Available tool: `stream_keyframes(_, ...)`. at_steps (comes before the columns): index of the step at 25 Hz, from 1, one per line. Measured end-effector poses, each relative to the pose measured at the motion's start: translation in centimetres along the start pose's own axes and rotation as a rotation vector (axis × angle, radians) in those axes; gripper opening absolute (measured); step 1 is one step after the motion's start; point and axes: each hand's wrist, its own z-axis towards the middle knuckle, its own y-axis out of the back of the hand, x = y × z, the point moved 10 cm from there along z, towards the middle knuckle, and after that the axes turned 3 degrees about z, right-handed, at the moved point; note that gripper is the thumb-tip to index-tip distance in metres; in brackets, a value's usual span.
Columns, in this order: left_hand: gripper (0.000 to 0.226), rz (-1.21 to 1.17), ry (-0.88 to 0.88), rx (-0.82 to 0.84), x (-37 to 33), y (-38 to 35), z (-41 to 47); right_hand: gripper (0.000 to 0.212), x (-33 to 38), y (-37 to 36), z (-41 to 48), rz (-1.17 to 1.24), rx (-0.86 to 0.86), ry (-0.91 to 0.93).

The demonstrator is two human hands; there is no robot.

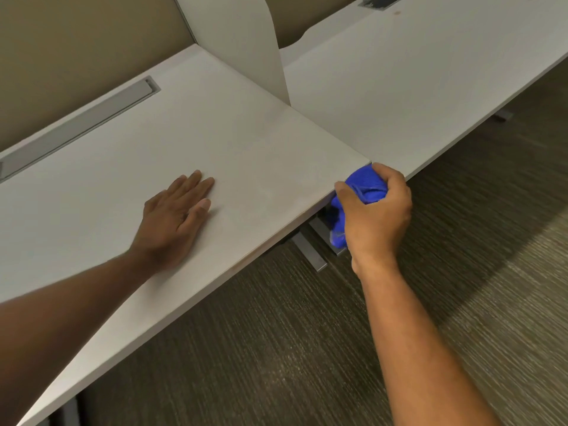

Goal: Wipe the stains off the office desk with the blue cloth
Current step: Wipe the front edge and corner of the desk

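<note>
A pale desk filled most of the view, running from the lower left up to the right, where it butted against a second desk along a thin seam. Dark ribbed carpet lay below the front edges of both. A tan partition wall stood behind the desks, and a white divider rose upright at the back of the seam. A long grey cable tray was set flush into the near desk close to the wall. Grey metal feet showed under the desk's front corner.

The left hand lay flat on the desk, palm down, fingers stretched out and close together, gripping nothing. The right hand was off the desk's front right corner, its fingers curled tight around the cloth. The blue cloth was bunched up in that fist, its upper part touching the corner edge of the desk at the seam, the rest hanging down below the palm in front of the metal feet. No stains were clear on the desk surface.
</note>
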Motion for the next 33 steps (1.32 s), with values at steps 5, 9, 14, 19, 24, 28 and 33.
stream_keyframes(5,0.061,-0.004,0.008,0.006,0.1,0.0,0.0,0.071,-0.7,4.1,1.0,-0.048,-0.103,-0.051)
stream_keyframes(9,0.06,0.003,0.001,0.016,0.1,-0.2,0.0,0.018,1.6,4.2,2.9,-0.271,-0.088,0.08)
stream_keyframes(14,0.063,0.008,-0.002,0.004,0.2,-0.1,0.1,0.038,3.1,-1.4,2.4,-0.242,0.055,0.165)
stream_keyframes(19,0.063,0.001,0.002,0.01,0.3,-0.2,0.1,0.063,0.4,0.1,0.2,0.044,-0.063,0.105)
stream_keyframes(24,0.063,-0.007,0.0,0.014,0.4,-0.3,0.1,0.054,2.7,-1.1,-0.6,-0.332,-0.066,0.459)
stream_keyframes(28,0.063,0.003,-0.01,0.012,0.5,-0.3,0.1,0.065,0.6,-4.1,0.2,-0.355,0.155,0.395)
stream_keyframes(33,0.062,0.011,-0.015,0.005,0.7,-0.6,0.2,0.06,-0.7,-4.0,-2.8,-0.152,0.02,0.237)
